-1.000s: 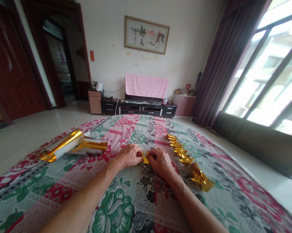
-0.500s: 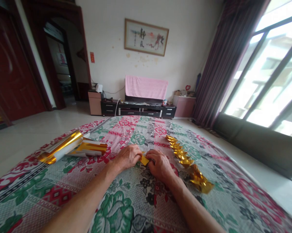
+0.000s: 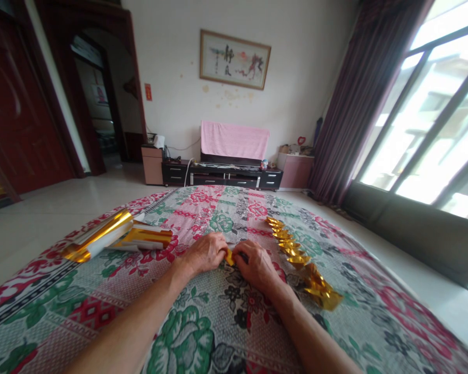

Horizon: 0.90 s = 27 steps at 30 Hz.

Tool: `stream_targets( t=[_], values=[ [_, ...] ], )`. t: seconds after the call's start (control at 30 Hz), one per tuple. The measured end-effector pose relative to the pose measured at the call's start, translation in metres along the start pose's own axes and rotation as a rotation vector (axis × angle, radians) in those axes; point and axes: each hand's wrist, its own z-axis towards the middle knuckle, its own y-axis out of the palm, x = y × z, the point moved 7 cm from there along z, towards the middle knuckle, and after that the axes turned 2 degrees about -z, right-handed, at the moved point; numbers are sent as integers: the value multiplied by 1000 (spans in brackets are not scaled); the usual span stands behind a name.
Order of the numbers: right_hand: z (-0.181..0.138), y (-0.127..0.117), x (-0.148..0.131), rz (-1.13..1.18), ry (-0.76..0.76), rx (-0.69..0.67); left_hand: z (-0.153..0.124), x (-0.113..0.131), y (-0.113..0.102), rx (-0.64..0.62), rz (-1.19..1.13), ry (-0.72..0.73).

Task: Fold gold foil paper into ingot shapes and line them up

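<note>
Between my two hands is a small folded piece of gold foil paper [image 3: 229, 256] at the middle of the cloth-covered table. My left hand [image 3: 208, 253] is closed, pinching its left side with thumb and fingers. Closed on the right side is my right hand [image 3: 255, 261], its fingers curled; they cover much of the piece. To the right of that hand, folded gold paper ingots [image 3: 295, 251] stand in a slanting row, with the nearest one [image 3: 323, 293] the largest in view. Curled sheets of gold foil paper [image 3: 115, 234] with white undersides lie to the left.
The round table wears a floral cloth [image 3: 187, 332] in red, green and grey. Beyond it stand a low black cabinet [image 3: 226, 176] and a screen under a pink cloth [image 3: 234, 140]. A purple curtain [image 3: 346, 104] hangs beside the window at right.
The gold paper between my hands shows a smaller, narrower area now, and my right fingers have shifted slightly left over it. The ingots and the curled sheets stay in place.
</note>
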Motion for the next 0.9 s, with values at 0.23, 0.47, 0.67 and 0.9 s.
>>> stream_targets(
  t=[0.23, 0.47, 0.67, 0.9],
  values=[
    [-2, 2, 0, -14, -22, -6, 1, 5, 1, -49, -55, 94],
    [-2, 1, -2, 21, -39, -43, 1, 0, 0, -46, -189, 40],
    [-2, -2, -5, 91, -42, -65, -2, -1, -1, -94, -265, -30],
    [-2, -4, -4, 152, -52, -102, -1, 4, -1, -93, -206, -6]
  ],
)
